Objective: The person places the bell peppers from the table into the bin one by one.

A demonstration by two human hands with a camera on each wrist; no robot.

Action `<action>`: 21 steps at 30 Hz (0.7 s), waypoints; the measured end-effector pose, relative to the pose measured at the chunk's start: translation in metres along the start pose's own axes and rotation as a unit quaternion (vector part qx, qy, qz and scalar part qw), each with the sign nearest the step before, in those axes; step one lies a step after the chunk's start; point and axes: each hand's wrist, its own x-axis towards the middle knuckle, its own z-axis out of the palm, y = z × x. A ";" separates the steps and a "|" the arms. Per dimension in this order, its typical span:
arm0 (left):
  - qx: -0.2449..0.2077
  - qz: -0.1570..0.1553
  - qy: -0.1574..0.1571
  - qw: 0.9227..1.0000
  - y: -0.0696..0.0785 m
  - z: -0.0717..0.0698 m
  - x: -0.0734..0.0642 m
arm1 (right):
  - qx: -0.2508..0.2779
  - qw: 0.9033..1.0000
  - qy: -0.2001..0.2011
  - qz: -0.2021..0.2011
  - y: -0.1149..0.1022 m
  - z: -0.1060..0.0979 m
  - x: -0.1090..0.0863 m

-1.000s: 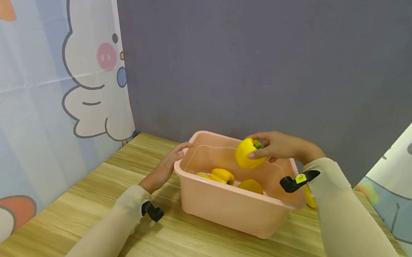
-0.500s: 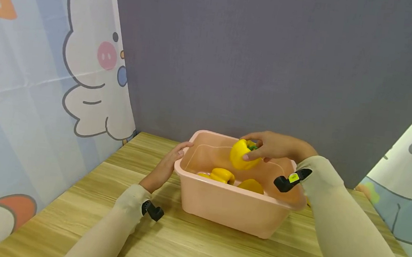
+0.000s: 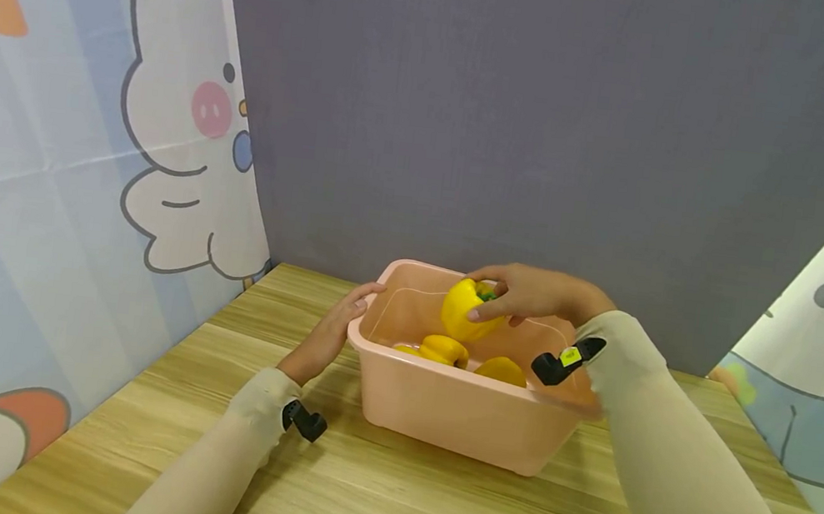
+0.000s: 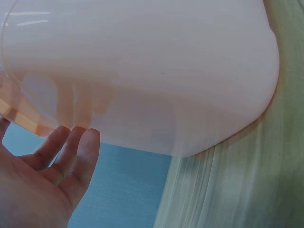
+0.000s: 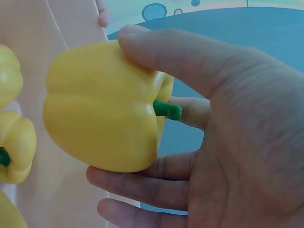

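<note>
My right hand (image 3: 540, 294) holds a yellow bell pepper (image 3: 459, 310) with a green stem over the inside of a pink plastic basin (image 3: 456, 412). In the right wrist view the thumb lies along one side of this bell pepper (image 5: 102, 104) and fingers support the other. My left hand (image 3: 328, 336) rests at the basin's left rim. The left wrist view shows its loosely extended fingers (image 4: 88, 147) against the outer wall. Inside the basin lie a yellow bell pepper (image 3: 445, 350), another rounded yellow one (image 3: 501, 370), and part of a third (image 3: 406, 348).
The basin stands on a wood-grain table (image 3: 327, 491). A dark grey panel (image 3: 517, 117) rises close behind it. Printed cartoon cloths hang at the left (image 3: 74, 171) and right (image 3: 815, 366). Black wrist cameras are strapped to both sleeves.
My right hand has carried the bell pepper leftward and slightly down over the basin. The left hand stays put. A yellow piece beyond the basin's right side has gone out of sight behind the right arm.
</note>
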 end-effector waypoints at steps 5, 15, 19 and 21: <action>-0.003 -0.004 -0.001 1.000 0.003 0.002 -0.001 | -0.002 1.000 -0.002 0.002 0.000 0.002 0.001; -0.008 -0.005 0.001 1.000 0.002 0.002 -0.001 | 0.008 1.000 0.019 -0.008 -0.001 -0.001 0.000; -0.009 0.000 0.001 1.000 0.002 0.002 0.000 | 0.018 0.999 0.041 -0.009 0.001 -0.004 -0.004; -0.010 0.000 0.002 1.000 0.002 0.002 0.000 | 0.021 0.999 0.044 -0.006 0.003 -0.004 -0.006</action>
